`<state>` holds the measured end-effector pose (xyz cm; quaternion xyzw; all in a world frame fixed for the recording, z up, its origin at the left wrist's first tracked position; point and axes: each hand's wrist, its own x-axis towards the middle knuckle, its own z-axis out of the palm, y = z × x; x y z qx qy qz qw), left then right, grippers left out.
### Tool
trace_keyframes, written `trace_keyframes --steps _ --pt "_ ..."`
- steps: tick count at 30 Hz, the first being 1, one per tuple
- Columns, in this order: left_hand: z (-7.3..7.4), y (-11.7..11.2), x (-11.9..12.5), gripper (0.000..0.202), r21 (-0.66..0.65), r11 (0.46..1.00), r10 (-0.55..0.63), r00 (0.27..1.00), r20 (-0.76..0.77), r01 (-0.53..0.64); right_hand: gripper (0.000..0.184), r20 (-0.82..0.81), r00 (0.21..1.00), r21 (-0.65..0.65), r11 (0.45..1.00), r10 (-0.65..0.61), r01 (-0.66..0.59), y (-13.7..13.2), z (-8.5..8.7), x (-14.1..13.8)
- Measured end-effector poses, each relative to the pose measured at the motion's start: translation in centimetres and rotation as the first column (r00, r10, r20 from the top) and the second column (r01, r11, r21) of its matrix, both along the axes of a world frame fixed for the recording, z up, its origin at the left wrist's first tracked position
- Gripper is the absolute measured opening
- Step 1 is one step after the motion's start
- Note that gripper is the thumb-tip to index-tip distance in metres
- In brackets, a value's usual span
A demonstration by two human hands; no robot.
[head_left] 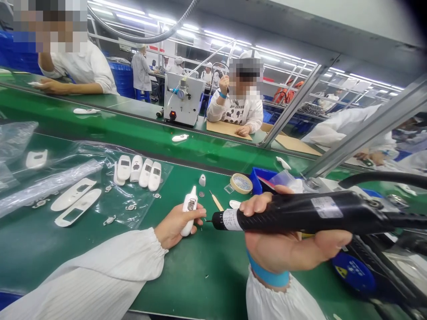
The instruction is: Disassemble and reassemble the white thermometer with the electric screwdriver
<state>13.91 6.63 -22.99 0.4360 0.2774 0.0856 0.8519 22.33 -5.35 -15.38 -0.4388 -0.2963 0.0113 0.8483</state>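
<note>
My left hand (171, 227) is closed around a white ear thermometer (189, 205), its pointed probe tip facing away from me. In my right hand (283, 251) lies a black electric screwdriver (296, 211), gripped along its body. The thin bit points left, just beside my left fingertips and apart from the thermometer. Beyond them, a small white cap (202, 179) stands on the green bench (213, 262). A wooden-handled tool (216, 201) lies nearby, with a round dish (241, 183) of small metal parts behind it.
Several white thermometer housings (154, 176) rest on clear plastic film (136, 209) at left, near long white shell pieces (78, 207). A green conveyor (140, 135) carrying thermometers crosses behind. Co-workers sit beyond it, near a grey machine (183, 100). A metal post (293, 102) rises at right.
</note>
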Motion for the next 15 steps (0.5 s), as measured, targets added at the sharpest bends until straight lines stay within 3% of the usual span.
trace_keyframes --steps 5,15 --pt "0.45 -0.37 -0.19 0.021 -0.071 0.995 -0.061 0.997 0.040 0.064 0.067 -0.028 1.000 0.025 1.000 0.000 0.001 -0.30 0.02 -0.02" --pt "0.16 -0.28 -0.12 0.026 -0.088 0.996 -0.017 0.999 -0.029 0.014 0.066 -0.031 0.998 0.034 0.998 -0.046 0.047 -0.19 0.19 0.02"
